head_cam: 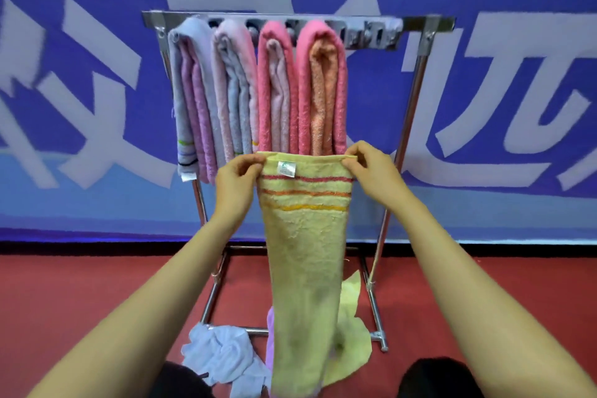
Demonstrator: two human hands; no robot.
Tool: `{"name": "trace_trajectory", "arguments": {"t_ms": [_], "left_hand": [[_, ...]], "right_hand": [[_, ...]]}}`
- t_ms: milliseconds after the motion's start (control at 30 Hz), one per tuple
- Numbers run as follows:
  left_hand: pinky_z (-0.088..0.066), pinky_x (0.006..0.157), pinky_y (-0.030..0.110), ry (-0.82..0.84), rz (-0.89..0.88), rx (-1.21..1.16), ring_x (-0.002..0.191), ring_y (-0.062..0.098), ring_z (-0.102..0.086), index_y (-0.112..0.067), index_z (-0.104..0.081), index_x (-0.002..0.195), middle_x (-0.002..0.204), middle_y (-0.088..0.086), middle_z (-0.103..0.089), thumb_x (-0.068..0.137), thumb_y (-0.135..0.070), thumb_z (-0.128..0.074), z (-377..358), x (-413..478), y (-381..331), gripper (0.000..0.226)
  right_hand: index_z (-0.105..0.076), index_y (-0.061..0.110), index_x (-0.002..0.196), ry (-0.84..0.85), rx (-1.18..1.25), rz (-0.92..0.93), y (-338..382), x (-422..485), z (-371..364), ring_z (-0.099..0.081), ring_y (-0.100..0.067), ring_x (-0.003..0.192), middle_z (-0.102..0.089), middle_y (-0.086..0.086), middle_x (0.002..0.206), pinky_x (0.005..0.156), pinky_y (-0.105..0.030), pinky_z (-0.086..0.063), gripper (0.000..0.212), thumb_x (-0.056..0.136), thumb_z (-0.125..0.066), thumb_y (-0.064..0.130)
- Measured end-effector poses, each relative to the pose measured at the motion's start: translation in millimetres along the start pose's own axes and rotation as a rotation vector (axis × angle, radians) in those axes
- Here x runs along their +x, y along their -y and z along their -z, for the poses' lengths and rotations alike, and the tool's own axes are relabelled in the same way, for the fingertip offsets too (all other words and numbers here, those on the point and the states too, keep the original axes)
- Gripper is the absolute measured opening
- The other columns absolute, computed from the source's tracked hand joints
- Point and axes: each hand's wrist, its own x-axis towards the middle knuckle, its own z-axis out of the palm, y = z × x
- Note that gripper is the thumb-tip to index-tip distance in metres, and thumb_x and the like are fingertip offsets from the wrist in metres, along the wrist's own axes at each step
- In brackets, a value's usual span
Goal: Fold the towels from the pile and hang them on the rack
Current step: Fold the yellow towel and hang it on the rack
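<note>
Both hands, left hand [237,176] and right hand [368,168], pinch the yellow towel [305,252] by its top corners so it hangs straight, just in front of the rack [420,26], probably lining up a fold.

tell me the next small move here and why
Probably lift the yellow towel and drape it over the rack, on the bare bar right of the rightmost pink towel. The left hand and right hand pinch its top corners, and it hangs narrow.

Bare rail [371,37] right of hung towels [277,90]
</note>
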Motion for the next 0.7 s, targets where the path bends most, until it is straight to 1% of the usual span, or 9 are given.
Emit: {"name": "trace_trajectory", "arguments": {"t_ms": [67,133,200,267,333,400,500,600,700], "left_hand": [[-0.049,0.079,0.016,0.001,0.009,0.006,0.082,0.005,-0.061,-0.008,-0.068,0.096,0.089,0.002,-0.068,0.087,0.005,-0.055,-1.2,-0.2,-7.1,0.021],[-0.047,0.075,0.009,-0.031,0.002,-0.018,0.075,-0.005,-0.061,-0.006,-0.068,0.098,0.088,-0.001,-0.067,0.088,0.005,-0.054,-0.6,-2.8,-12.5,0.021],[-0.046,0.073,0.007,-0.054,-0.007,-0.019,0.076,-0.010,-0.061,-0.009,-0.068,0.098,0.090,-0.005,-0.067,0.089,0.003,-0.054,2.1,-5.2,-12.6,0.021],[-0.046,0.075,0.007,-0.043,0.004,0.011,0.083,-0.004,-0.061,-0.013,-0.068,0.095,0.092,-0.006,-0.068,0.089,0.002,-0.053,5.1,-8.7,-5.5,0.022],[-0.046,0.077,0.009,-0.032,0.030,0.037,0.085,0.002,-0.061,-0.015,-0.067,0.091,0.090,-0.006,-0.067,0.089,0.003,-0.052,7.0,-14.2,6.5,0.023],[-0.048,0.082,0.019,-0.038,0.058,0.074,0.087,0.008,-0.061,-0.017,-0.067,0.089,0.088,-0.006,-0.067,0.089,0.001,-0.053,7.3,-18.8,20.0,0.023],[-0.050,0.090,0.031,-0.001,0.156,0.118,0.095,0.016,-0.064,-0.019,-0.067,0.094,0.092,-0.004,-0.069,0.086,-0.013,-0.066,5.0,-25.0,43.1,0.010],[-0.048,0.093,0.032,-0.025,0.250,0.170,0.101,0.015,-0.062,-0.018,-0.066,0.102,0.102,-0.002,-0.068,0.072,-0.035,-0.081,-0.3,-30.7,68.8,0.038],[-0.045,0.088,0.028,-0.062,0.261,0.259,0.098,0.015,-0.058,-0.016,-0.065,0.105,0.106,-0.002,-0.066,0.066,-0.035,-0.085,-8.6,-35.5,98.2,0.048]], "right_hand": [[-0.055,0.017,0.087,-0.068,0.049,0.017,10.2,-1.8,2.7,-0.050,-0.008,0.065,-0.059,0.004,0.073,0.060,-0.016,-0.037,0.007,0.094,-0.056,0.016],[-0.055,0.018,0.087,-0.116,0.086,0.035,14.3,-6.0,2.2,-0.049,-0.004,0.065,-0.057,0.008,0.073,0.059,-0.011,-0.036,0.007,0.094,-0.056,0.016],[-0.057,0.016,0.088,-0.062,0.063,0.025,12.7,-9.4,-0.1,-0.049,-0.008,0.067,-0.059,0.004,0.077,0.060,-0.013,-0.037,0.007,0.095,-0.055,0.017],[-0.059,0.015,0.090,-0.016,0.037,-0.010,6.5,-11.4,-3.7,-0.051,-0.011,0.071,-0.062,-0.002,0.082,0.063,-0.018,-0.039,0.008,0.095,-0.056,0.021],[-0.058,0.016,0.092,-0.016,0.054,-0.019,0.9,-14.0,-8.6,-0.051,-0.011,0.072,-0.062,-0.002,0.081,0.064,-0.019,-0.040,0.007,0.095,-0.056,0.021],[-0.057,0.018,0.095,0.012,0.083,-0.015,-6.7,-16.6,-16.7,-0.052,-0.013,0.072,-0.061,-0.004,0.081,0.067,-0.023,-0.043,0.002,0.094,-0.056,0.019],[-0.053,0.024,0.101,0.140,0.108,-0.047,-28.2,-19.8,-34.7,-0.053,-0.015,0.069,-0.058,-0.003,0.073,0.069,-0.031,-0.045,0.014,0.091,-0.058,0.014],[-0.056,0.027,0.099,0.278,0.261,-0.048,-52.6,-25.3,-55.8,-0.051,-0.015,0.064,-0.054,0.004,0.064,0.067,-0.035,-0.045,0.023,0.087,-0.062,0.008],[-0.062,0.026,0.097,0.337,0.353,-0.035,-72.9,-30.3,-77.0,-0.046,-0.016,0.064,-0.051,0.003,0.068,0.065,-0.029,-0.040,0.026,0.087,-0.062,0.002]]}}
